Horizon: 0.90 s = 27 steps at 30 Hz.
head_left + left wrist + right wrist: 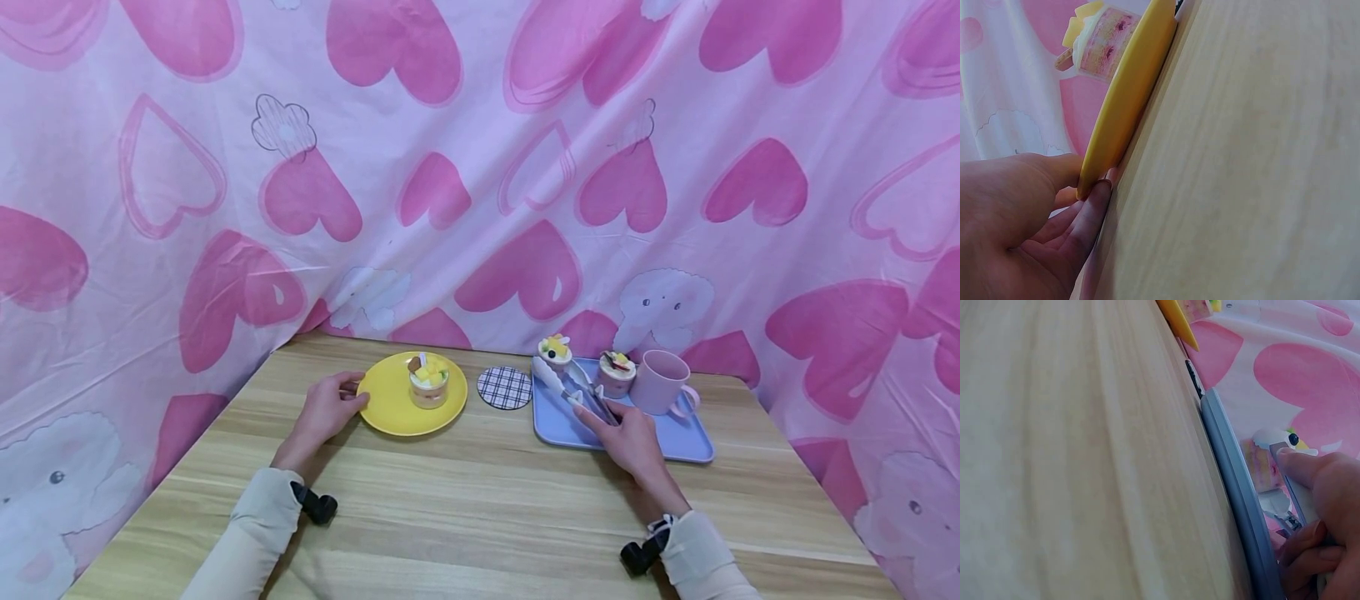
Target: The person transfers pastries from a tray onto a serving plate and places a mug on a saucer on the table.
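Note:
My left hand (327,410) pinches the left rim of a yellow plate (390,417), thumb above and fingers beneath, as the left wrist view shows. A dessert cup (429,383) with yellow topping stands on that plate. My right hand (633,442) holds tongs (592,402) over the blue tray (562,433); their pale tips lie beside a dessert cup (555,353) at the tray's back left. In the right wrist view, the index finger lies along one arm of the tongs (1300,497). Whether the tips touch the cup I cannot tell.
Another dessert cup (617,375) and a pink mug (660,383) stand on the tray's back right. A round checked coaster (505,387) lies between plate and tray. Behind the wooden table (450,517) hangs a pink heart-patterned cloth (480,167).

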Each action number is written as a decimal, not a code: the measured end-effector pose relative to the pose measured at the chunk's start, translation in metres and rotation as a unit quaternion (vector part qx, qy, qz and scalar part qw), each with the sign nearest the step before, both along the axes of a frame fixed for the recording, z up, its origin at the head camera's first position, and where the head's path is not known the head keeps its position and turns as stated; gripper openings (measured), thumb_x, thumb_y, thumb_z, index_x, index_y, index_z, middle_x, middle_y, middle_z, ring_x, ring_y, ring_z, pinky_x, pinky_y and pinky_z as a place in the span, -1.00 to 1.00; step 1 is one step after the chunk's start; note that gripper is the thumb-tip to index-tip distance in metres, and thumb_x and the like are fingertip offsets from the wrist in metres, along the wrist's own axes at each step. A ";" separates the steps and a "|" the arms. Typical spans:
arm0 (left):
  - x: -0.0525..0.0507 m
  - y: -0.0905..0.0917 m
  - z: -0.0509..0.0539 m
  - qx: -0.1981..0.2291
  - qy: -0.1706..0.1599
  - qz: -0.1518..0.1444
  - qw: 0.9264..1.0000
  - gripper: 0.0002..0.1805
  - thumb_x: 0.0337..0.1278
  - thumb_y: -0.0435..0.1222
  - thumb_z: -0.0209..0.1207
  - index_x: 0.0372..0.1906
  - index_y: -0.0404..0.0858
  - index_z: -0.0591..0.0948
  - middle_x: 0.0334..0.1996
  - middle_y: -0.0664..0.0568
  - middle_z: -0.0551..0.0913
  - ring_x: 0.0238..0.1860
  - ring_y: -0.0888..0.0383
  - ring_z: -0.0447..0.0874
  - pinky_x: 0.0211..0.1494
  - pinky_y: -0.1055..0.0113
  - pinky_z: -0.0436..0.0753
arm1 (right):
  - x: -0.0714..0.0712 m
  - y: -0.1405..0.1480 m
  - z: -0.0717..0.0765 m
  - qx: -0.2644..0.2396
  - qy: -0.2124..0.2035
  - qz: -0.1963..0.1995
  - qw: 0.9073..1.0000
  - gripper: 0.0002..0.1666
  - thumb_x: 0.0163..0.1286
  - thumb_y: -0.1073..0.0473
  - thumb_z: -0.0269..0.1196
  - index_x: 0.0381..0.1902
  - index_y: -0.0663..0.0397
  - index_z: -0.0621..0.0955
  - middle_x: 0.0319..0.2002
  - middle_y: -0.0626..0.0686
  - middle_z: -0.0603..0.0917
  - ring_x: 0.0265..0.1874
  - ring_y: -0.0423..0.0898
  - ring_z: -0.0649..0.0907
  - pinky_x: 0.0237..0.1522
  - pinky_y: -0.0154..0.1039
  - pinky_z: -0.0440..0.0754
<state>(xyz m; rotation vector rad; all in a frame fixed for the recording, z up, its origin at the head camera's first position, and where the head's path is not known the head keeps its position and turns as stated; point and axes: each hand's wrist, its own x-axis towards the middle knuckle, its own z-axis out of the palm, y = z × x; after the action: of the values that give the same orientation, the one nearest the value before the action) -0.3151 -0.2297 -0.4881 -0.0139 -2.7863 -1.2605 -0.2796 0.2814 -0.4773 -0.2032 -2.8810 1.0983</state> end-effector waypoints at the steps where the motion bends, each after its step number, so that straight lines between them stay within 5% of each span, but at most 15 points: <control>1: 0.000 0.000 0.000 0.000 0.000 -0.001 1.000 -0.43 0.49 -0.29 0.29 0.49 -0.38 0.53 0.22 -0.34 0.70 0.15 -0.16 0.78 0.26 0.00 0.82 | 0.000 0.000 0.000 0.000 -0.001 0.001 1.000 0.28 0.28 -0.70 0.26 0.59 0.15 0.46 0.27 0.28 0.68 0.08 0.14 0.57 -0.08 -0.10 0.48; 7: 0.000 -0.001 -0.001 0.001 0.010 -0.006 1.000 -0.43 0.49 -0.29 0.30 0.48 -0.39 0.53 0.22 -0.35 0.71 0.15 -0.18 0.80 0.26 -0.02 0.81 | 0.001 -0.002 -0.001 -0.006 0.003 0.004 1.000 0.30 0.26 -0.71 0.27 0.60 0.15 0.44 0.38 0.28 0.62 0.11 0.13 0.57 -0.04 -0.10 0.50; 15: 0.000 -0.002 0.000 0.001 0.018 -0.007 1.000 -0.44 0.47 -0.31 0.30 0.47 -0.40 0.55 0.20 -0.36 0.73 0.14 -0.18 0.81 0.25 -0.03 0.82 | 0.004 -0.010 0.002 -0.021 0.017 0.018 0.999 0.19 0.31 -0.65 0.30 0.58 0.08 0.49 -0.02 0.17 0.63 0.00 0.06 0.59 -0.18 -0.20 0.46; 27: -0.001 -0.002 -0.001 -0.004 0.022 -0.008 1.000 -0.45 0.48 -0.30 0.30 0.46 -0.41 0.55 0.20 -0.36 0.73 0.13 -0.18 0.81 0.25 -0.04 0.81 | 0.008 -0.026 0.004 -0.031 0.036 0.031 0.998 0.05 0.30 -0.59 0.36 0.49 -0.02 0.61 -0.27 0.11 0.56 -0.26 0.01 0.57 -0.38 -0.28 0.42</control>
<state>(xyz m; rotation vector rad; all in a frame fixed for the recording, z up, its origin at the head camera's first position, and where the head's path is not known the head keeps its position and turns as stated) -0.3156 -0.2315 -0.4890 -0.0655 -2.7592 -1.2365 -0.2712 0.2556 -0.4734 -0.0755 -2.8089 1.1817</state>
